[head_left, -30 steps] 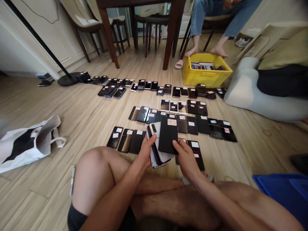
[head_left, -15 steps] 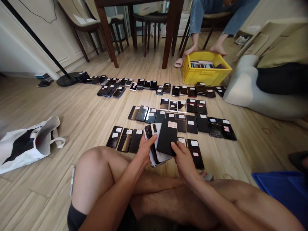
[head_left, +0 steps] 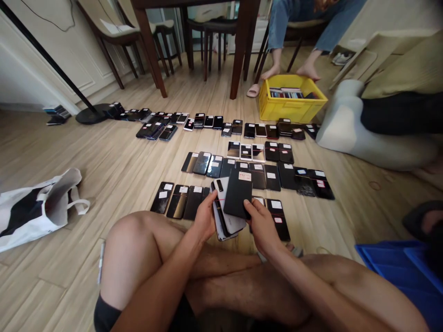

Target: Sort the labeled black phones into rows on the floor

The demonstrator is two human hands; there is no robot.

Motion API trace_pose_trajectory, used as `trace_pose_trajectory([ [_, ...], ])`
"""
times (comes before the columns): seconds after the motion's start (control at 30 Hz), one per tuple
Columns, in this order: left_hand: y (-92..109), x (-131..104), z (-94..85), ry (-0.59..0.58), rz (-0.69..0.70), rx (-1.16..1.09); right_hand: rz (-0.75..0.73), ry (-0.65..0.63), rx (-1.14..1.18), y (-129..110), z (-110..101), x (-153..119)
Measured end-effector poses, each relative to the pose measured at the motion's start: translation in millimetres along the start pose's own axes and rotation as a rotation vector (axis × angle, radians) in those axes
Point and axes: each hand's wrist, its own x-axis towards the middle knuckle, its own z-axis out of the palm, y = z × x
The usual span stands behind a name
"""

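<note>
My left hand (head_left: 206, 216) is closed around the left edge of several fanned smartphones (head_left: 235, 224), silver and dark, with camera bumps facing up. A black phone (head_left: 238, 193) with a pale label near its top edge lies over their right side. My right hand (head_left: 262, 224) pinches that black phone by its lower right corner, thumb on top. Beyond and beside my hands, labelled phones lie in rows on the wood floor, such as a dark phone (head_left: 162, 197) at left and another dark phone (head_left: 278, 219) with a red band at right.
A yellow crate (head_left: 294, 108) filled with thin items stands at the back, near another person's bare feet (head_left: 308, 70). A white bag (head_left: 38, 203) lies at left, a lamp base (head_left: 90, 114) behind it. Blue fabric-like material (head_left: 398, 267) is at right. Table legs and chairs stand behind.
The view has shifted slightly, so the floor items sit a little further left. The phones in my left hand have turned a little; both hands keep their grip.
</note>
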Motion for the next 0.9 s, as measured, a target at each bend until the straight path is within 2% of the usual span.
trace_pose_trajectory([
  [0.13, -3.8, 0.3, -2.7, -0.013, 0.101, 0.086, 0.075, 0.02, 0.028, 1.9, -0.2, -0.4],
  [0.3, -3.9, 1.0, -3.8, -0.038, 0.161, 0.126, 0.113, 0.024, 0.038, 3.5, 0.9, -2.6],
  [0.5, -3.9, 7.1, -9.0, 0.003, 0.248, 0.158, 0.126, 0.004, 0.022, 6.7, 2.1, -4.7],
  [0.73, 0.1, 3.6, -1.8, 0.004, 0.149, 0.149, 0.132, -0.004, 0.085, 0.1, 4.0, -4.2],
  [0.9, 2.4, -0.1, -0.4, 0.02, 0.052, 0.164, 0.165, 0.084, 0.116, -12.8, 3.1, -0.7],
])
